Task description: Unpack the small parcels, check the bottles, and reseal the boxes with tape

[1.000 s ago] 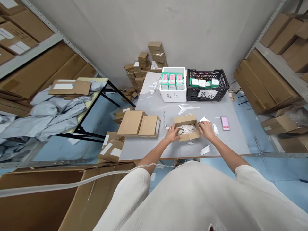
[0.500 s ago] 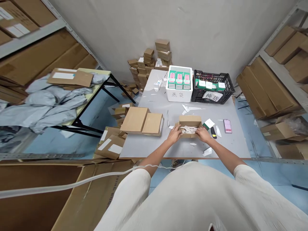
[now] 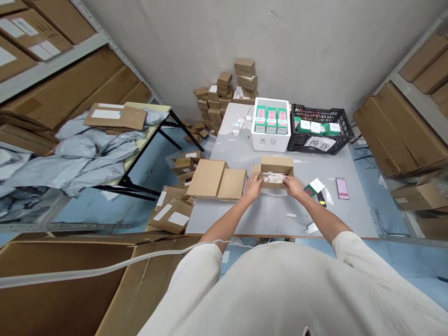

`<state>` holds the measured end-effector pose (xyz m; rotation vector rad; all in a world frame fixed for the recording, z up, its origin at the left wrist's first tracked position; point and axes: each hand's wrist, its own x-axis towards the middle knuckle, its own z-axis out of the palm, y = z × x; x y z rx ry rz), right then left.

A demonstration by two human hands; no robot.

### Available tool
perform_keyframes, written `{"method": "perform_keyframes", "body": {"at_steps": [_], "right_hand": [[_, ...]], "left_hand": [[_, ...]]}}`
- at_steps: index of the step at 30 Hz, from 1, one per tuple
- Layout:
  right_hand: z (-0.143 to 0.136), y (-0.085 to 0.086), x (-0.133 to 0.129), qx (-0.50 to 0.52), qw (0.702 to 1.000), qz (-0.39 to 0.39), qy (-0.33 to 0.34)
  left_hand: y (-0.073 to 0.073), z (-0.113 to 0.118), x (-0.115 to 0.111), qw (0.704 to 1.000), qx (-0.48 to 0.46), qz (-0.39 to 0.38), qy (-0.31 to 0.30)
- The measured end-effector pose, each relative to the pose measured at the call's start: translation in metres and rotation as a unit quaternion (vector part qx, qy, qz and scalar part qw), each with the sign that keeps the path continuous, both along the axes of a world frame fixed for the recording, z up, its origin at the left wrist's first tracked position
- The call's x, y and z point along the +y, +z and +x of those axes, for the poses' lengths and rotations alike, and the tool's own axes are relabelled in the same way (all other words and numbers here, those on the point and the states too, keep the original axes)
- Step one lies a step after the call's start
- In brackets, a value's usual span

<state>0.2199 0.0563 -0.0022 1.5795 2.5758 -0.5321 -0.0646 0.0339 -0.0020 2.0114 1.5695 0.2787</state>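
Observation:
A small open cardboard box (image 3: 277, 164) stands on the grey table (image 3: 269, 221), its lid raised at the back, with crumpled pale paper (image 3: 274, 178) inside. My left hand (image 3: 255, 185) grips its left front corner, fingers closed. At the right front corner, my right hand (image 3: 292, 185) is closed on the box as well. Just right of that hand lie a green and white box (image 3: 315, 186), a black and yellow cutter (image 3: 321, 199) and a pink-purple item (image 3: 342, 188). Two closed brown boxes, one of them larger (image 3: 207, 178), lie left of my left hand.
At the table's back are a white bin (image 3: 270, 143) of green boxes and a black crate (image 3: 336, 147). Grey parcels (image 3: 84, 158) cover a side table at left. A white cable (image 3: 140, 258) crosses the lower left. Cartons surround the work area.
Both hands have moved the open box away from my body, toward the white bin. The whole view has shifted slightly, with the scene now further right.

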Motion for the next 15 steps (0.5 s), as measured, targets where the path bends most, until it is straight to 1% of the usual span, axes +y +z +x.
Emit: {"method": "perform_keyframes", "body": {"at_steps": [4,8,12,15], "right_hand": [[-0.022,-0.005,0.02,0.008,1.0,-0.015,-0.009],[-0.038,-0.013,0.034,0.003,1.0,-0.016,-0.015],[-0.045,-0.023,0.041,-0.016,0.999,-0.023,-0.028],[-0.043,-0.025,0.041,-0.009,0.999,-0.019,-0.035]], "left_hand": [[0.0,-0.009,0.007,0.999,0.018,-0.029,0.012],[-0.008,-0.015,0.008,0.998,0.036,-0.058,0.005],[-0.019,-0.016,0.007,0.994,0.06,-0.091,-0.008],[-0.022,-0.012,0.007,0.993,0.085,-0.082,-0.015]]}}
